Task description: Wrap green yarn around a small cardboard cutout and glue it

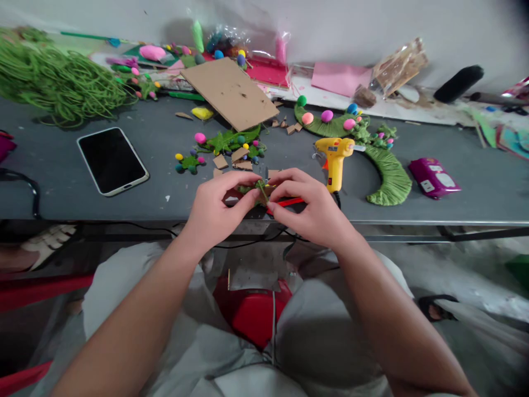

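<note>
Near the table's front edge, my left hand and my right hand meet around a small green yarn-wrapped piece. Fingertips of both hands pinch it, and its shape is partly hidden. Red-handled scissors or a similar red tool lie under my right hand. Just beyond the hands are small cardboard scraps and green yarn stars with coloured pom-poms. A yellow glue gun stands right of my right hand, beside a green yarn-wrapped crescent.
A phone lies on the grey table at left, below a heap of green yarn. A cardboard sheet lies behind the hands. At right are a purple packet and a pom-pom crescent.
</note>
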### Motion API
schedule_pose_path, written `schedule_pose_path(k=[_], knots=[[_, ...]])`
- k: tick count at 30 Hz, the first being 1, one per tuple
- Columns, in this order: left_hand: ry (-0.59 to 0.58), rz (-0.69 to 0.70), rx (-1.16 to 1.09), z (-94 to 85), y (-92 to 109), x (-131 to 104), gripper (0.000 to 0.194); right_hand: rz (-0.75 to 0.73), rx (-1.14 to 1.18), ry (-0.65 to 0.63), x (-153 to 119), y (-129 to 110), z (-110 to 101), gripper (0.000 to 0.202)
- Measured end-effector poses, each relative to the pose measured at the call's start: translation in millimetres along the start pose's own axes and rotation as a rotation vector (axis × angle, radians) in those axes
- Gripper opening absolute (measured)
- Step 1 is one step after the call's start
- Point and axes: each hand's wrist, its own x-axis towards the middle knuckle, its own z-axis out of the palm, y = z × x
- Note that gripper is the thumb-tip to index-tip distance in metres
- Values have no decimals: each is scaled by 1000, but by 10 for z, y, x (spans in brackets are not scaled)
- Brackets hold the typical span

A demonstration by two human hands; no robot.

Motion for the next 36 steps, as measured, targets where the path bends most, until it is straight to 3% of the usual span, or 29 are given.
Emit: schedule_pose_path(k=[6,12,14,18,23,27,36], knots=[[-1,76,112,2,-24,-11,20,-140,-168,95,-12,-56,73,10],[-8,53,21,-11,-37,-21,21,-282,-69,11,4,-111,132,13],[-11,32,-8,-15,-31,-17,20,-214,28,7,-4,-117,122,12],[12,7,-33,-7,-1,-9,24,68,343,19,-19,-132,95,5],[27,-10,-39,20,41,-13,23,294,620,100,25,-119,68,15],[9,-47,-63,18,46,-9,21,334,571,189,58,-79,55,17],[-26,-69,-172,-2,29,24,17,246,411,188,25,-30,32,19]])
